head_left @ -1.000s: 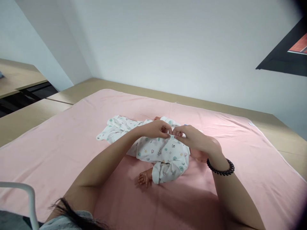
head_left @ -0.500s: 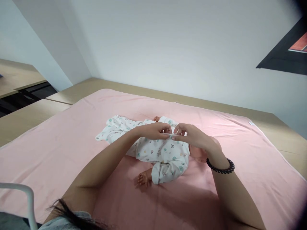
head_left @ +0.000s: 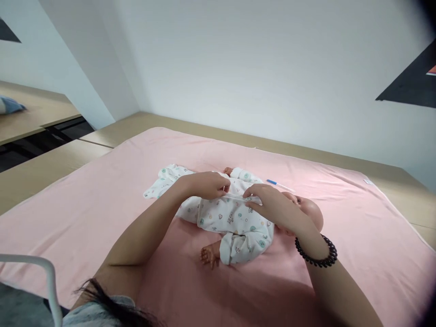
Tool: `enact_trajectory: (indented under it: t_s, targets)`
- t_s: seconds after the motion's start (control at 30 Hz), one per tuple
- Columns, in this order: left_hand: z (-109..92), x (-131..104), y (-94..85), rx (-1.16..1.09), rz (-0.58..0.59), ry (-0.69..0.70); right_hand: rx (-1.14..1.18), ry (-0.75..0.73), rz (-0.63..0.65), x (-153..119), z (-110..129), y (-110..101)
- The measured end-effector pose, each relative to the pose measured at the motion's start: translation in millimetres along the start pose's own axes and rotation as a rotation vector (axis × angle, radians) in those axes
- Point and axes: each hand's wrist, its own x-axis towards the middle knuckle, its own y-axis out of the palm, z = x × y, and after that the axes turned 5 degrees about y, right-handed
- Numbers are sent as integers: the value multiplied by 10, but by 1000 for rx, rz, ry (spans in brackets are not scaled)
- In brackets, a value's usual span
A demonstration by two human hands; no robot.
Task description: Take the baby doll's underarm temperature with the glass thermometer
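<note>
A baby doll (head_left: 311,213) lies on its back, head to the right, in a white printed baby outfit (head_left: 235,218). My left hand (head_left: 207,185) rests at the middle of the chest, its fingers curled in on the front edge of the outfit; the pinch itself is partly hidden. Just right of it, over the upper chest, my right hand (head_left: 272,204) has thumb and fingers apart and touches the cloth near that edge. The doll's small bare hand (head_left: 210,255) sticks out of the near sleeve. The leg part of the outfit spreads to the left, partly behind my left forearm.
Under the doll is a pink sheet (head_left: 136,159) on a wooden table (head_left: 190,127) against a white wall. A thin blue and white stick (head_left: 272,182) lies beyond the doll's head. At lower left is a white curved rail (head_left: 51,277). A blue cloth item (head_left: 12,104) sits far left.
My hands have moved apart, from fingertips together over the chest to a small gap between them. The doll's head and the stick have come into sight, and the view has shifted slightly.
</note>
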Motion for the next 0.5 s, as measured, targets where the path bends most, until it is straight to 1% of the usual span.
enact_trajectory:
  t_s: [0.23, 0.43, 0.5]
  targets:
    - [34, 12, 20, -4, -24, 30, -73, 0, -44, 10, -43, 21]
    - [-8, -13, -3, -22, -5, 53, -147, -2, -48, 3, -13, 39]
    - [-30, -17, -7, -30, 7, 51, -150, -19, -69, 4, 2, 65]
